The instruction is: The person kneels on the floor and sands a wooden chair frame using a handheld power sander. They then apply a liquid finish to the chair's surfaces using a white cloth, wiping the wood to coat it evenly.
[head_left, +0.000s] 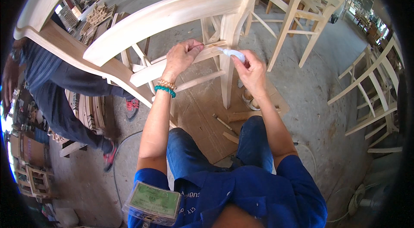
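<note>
An unfinished pale wooden chair (164, 18) stands tilted in front of me. My right hand (251, 70) pinches a small white squeeze bottle (235, 54). Its narrow nozzle points left at the right end of a chair rail (153, 72), close to the upright leg (230, 31). On that same rail, just left of the nozzle, my left hand (183, 57) is closed with its fingers curled over the top edge. Some of those fingertips are hidden behind the wood. Brownish marks show on the rail between the hands.
Cardboard (196, 120) lies under the chair, with wooden sticks (230, 137) and a small container (250, 98) on it. More chair frames (302, 12) stand to the right. At left, a person in dark trousers (71, 98) is close to the chair. A cable (118, 154) crosses the floor.
</note>
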`<state>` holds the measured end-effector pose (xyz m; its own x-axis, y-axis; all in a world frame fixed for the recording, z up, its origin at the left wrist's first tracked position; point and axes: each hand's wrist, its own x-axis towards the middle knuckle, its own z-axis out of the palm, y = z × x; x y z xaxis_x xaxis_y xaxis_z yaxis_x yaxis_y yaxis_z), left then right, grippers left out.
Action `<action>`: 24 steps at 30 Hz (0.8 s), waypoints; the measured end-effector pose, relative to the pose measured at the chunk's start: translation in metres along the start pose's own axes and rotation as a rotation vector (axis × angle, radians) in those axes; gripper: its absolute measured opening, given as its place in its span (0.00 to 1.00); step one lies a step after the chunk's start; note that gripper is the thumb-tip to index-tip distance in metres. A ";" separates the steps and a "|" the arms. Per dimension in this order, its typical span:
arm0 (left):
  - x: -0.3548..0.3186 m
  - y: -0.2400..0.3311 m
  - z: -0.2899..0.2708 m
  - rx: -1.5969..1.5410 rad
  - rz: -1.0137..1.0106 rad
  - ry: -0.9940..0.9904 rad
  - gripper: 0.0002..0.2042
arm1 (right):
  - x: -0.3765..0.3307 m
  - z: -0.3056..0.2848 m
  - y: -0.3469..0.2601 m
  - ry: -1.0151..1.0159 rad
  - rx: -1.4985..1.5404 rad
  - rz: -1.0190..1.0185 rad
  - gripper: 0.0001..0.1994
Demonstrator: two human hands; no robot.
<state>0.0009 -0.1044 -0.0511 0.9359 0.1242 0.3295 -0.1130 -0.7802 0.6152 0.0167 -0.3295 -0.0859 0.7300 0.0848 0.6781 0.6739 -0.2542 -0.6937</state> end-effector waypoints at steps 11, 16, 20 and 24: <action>0.000 0.001 0.000 0.002 0.009 0.005 0.11 | 0.002 -0.015 0.009 0.073 -0.095 0.056 0.07; -0.001 0.001 -0.001 -0.001 0.005 -0.012 0.11 | -0.001 -0.012 0.011 0.067 -0.100 0.077 0.08; 0.001 -0.002 -0.004 -0.071 0.012 -0.076 0.11 | -0.003 -0.010 0.010 0.056 -0.086 0.072 0.08; 0.004 -0.009 -0.015 -0.181 0.040 -0.190 0.13 | -0.006 0.001 0.001 0.013 -0.073 0.046 0.08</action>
<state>0.0011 -0.0880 -0.0445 0.9735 -0.0353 0.2261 -0.1929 -0.6578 0.7280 0.0134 -0.3290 -0.0912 0.7583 0.0593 0.6492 0.6291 -0.3274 -0.7050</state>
